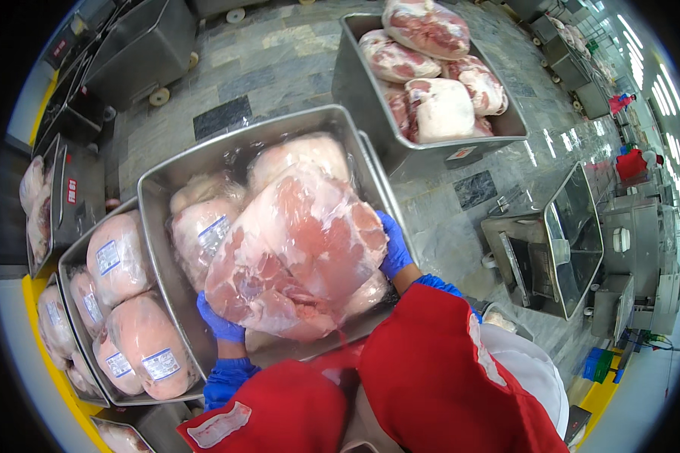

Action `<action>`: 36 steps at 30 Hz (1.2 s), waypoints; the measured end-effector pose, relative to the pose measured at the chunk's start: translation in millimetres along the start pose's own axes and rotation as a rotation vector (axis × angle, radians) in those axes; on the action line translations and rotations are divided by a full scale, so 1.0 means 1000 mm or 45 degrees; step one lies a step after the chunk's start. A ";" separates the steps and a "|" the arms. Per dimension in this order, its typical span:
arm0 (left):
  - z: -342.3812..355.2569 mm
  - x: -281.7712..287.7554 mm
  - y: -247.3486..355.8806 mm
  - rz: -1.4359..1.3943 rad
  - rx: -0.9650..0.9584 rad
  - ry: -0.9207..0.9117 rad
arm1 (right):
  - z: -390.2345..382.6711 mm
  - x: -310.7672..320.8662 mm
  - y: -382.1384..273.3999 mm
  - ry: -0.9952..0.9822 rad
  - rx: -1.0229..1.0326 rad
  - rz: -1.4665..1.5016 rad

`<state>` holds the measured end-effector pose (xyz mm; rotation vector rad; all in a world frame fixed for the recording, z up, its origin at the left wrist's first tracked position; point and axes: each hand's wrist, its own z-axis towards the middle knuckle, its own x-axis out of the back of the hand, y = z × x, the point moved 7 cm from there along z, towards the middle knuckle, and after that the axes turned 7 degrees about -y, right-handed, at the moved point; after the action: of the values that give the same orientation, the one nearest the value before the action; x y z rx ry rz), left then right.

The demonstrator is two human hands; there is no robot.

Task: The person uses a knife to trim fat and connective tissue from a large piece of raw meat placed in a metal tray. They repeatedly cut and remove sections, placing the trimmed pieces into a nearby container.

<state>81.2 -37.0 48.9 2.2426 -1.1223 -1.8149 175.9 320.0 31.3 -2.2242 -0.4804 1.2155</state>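
Note:
A large raw cut of pork leg, pink with white fat and skin, is held between my two blue-gloved hands. My left hand grips its lower left edge, while my right hand clasps its right end; the fingers of both are partly hidden behind the meat. The cut is over a deep stainless steel bin in front of me. Inside that bin are several pieces in clear plastic, among them a pale one at the far side and a labelled one on the left.
To the left, another steel bin holds several wrapped, labelled hams. Beyond to the right, a steel bin is heaped with raw meat cuts. A tilted steel cart stands on the tiled floor at right. A person in red is farther off.

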 end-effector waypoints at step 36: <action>0.318 -0.479 -0.601 1.844 -0.953 -0.017 | 0.208 0.435 -0.670 0.634 0.739 -1.032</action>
<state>80.8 794.2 72.8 0.5739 -1.1910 -1.1710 197.9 1143.9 74.1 -1.4924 -0.6290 0.2941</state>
